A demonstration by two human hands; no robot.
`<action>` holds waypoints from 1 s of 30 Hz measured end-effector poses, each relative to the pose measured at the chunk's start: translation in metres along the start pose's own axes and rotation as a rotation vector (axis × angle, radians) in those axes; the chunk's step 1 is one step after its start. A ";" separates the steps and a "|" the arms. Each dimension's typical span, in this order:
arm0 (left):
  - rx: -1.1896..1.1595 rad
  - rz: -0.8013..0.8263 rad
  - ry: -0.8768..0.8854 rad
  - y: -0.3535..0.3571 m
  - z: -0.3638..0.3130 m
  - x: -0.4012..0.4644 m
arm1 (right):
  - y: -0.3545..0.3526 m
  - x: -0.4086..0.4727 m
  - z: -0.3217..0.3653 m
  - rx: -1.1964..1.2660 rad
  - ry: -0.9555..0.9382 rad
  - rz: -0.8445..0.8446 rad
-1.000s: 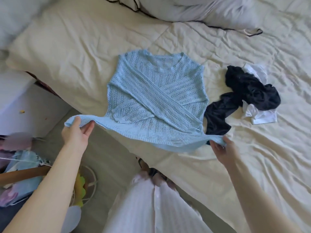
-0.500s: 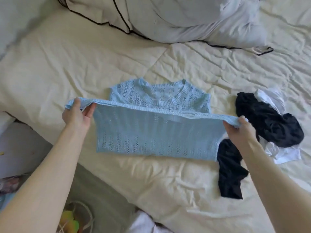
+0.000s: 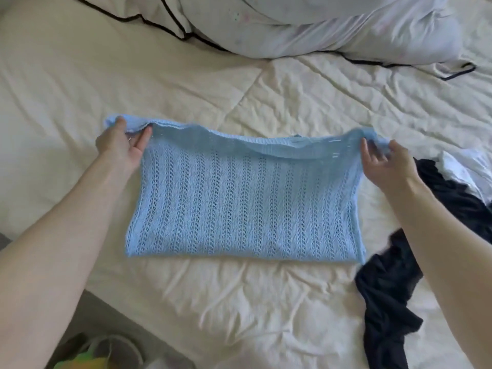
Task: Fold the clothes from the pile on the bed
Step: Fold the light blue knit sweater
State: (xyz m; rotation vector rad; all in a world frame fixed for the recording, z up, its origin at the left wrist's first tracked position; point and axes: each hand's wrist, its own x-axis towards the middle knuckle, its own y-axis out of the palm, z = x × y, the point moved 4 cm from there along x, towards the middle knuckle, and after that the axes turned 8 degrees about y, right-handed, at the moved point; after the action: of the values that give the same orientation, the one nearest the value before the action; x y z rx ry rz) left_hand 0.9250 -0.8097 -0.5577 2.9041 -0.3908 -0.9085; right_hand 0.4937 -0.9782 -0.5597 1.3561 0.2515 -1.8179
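Item: blue knit sweater (image 3: 245, 203), mid-bed (image 3: 186, 89), doubled bottom hem to neckline.
Hands: left hand (image 3: 119, 147) and right hand (image 3: 386, 166) each pinch a hem corner.
Done: probably sleeves in, half-fold.
Left: black garment (image 3: 386, 296), white garment (image 3: 463, 169).

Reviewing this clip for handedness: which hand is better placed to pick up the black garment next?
Right, probably. The right hand pinches the blue sweater corner right beside the black garment, which lies along that edge. The left hand grips the far corner, across the whole sweater.
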 end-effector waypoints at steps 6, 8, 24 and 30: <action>0.991 0.341 0.537 -0.014 0.050 -0.038 | -0.011 -0.004 -0.057 -1.073 -0.528 -0.015; 1.200 0.606 0.767 -0.020 0.081 -0.077 | -0.019 -0.021 -0.097 -1.414 -0.793 0.096; 1.897 0.985 0.817 0.097 0.141 -0.035 | 0.051 0.063 -0.084 -2.088 -0.967 0.136; 1.708 0.866 0.980 0.022 0.151 -0.094 | -0.050 -0.008 -0.132 -2.053 -1.044 0.303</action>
State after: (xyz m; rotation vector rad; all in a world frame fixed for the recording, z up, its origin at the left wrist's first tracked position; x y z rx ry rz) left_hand 0.7601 -0.8054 -0.6269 2.6152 -2.7987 1.6228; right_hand 0.5510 -0.8638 -0.6200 -0.9014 0.8597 -0.8355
